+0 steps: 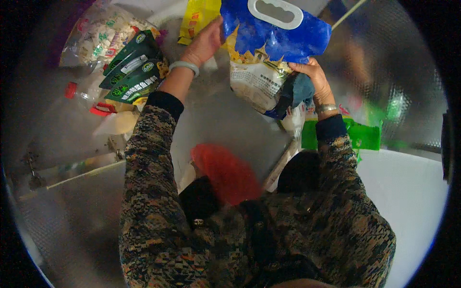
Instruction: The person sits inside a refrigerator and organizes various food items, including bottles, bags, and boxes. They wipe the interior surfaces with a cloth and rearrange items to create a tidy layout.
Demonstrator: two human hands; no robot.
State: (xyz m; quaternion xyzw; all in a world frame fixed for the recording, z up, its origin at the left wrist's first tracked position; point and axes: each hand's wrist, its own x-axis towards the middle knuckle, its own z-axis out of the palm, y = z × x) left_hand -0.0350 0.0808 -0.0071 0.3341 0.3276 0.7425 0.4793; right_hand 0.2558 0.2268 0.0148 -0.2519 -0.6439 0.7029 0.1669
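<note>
A blue plastic bag [273,39] with a white carry handle [298,16] hangs between my hands, its lower part pale and printed with writing. It looks like a rice bag. My left hand [207,41], a pale bangle on its wrist, grips the bag's left edge. My right hand [313,73], with a silver-coloured bracelet, pinches the right side just under the blue part. Bunched against the bag beneath my right hand is dark blue-grey material [303,89], perhaps a cloth. Where my left fingers pass behind the bag, they are partly hidden.
At left are dark green food pouches [131,72], a clear bag of pale pieces [104,41] and a red-capped plastic bottle [84,93]. A yellow packet [201,18] lies behind my left hand. Green packaging [365,135] is at right. Something red [227,172] blurs near my lap.
</note>
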